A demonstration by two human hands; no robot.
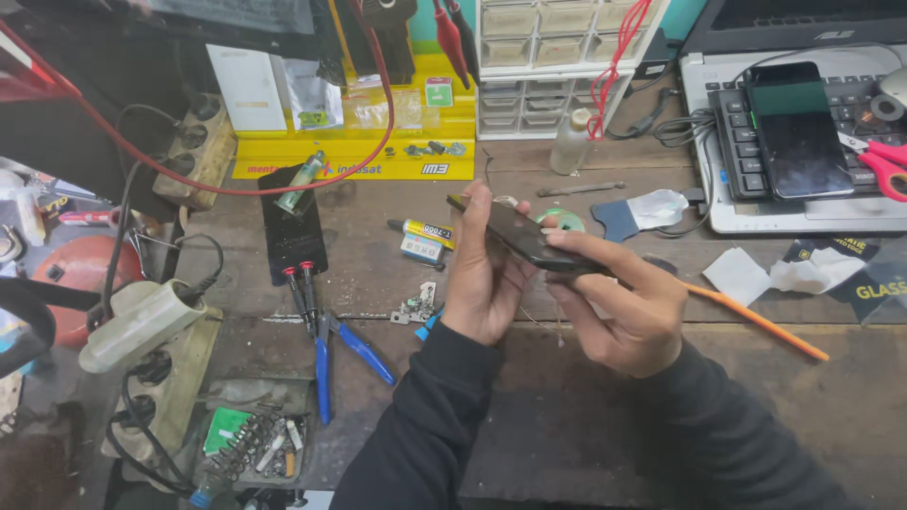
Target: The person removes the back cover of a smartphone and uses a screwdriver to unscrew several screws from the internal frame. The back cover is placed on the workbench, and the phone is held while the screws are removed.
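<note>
Both of my hands hold one black smartphone [520, 234] above a worn wooden workbench [567, 416]. It is tilted, seen nearly edge-on. My left hand [480, 279] grips its upper left end, fingers along the far edge. Around the lower right end, my right hand [624, 302] wraps with the index finger stretched along the top. Dark sleeves cover both arms.
Blue-handled pliers [345, 354] and a black device with red probes [293, 231] lie to the left. An orange stick [756, 321] lies at right. A laptop [803, 123] at back right carries another phone [798, 132] and red scissors [879, 161]. Power strips and cables crowd the left edge.
</note>
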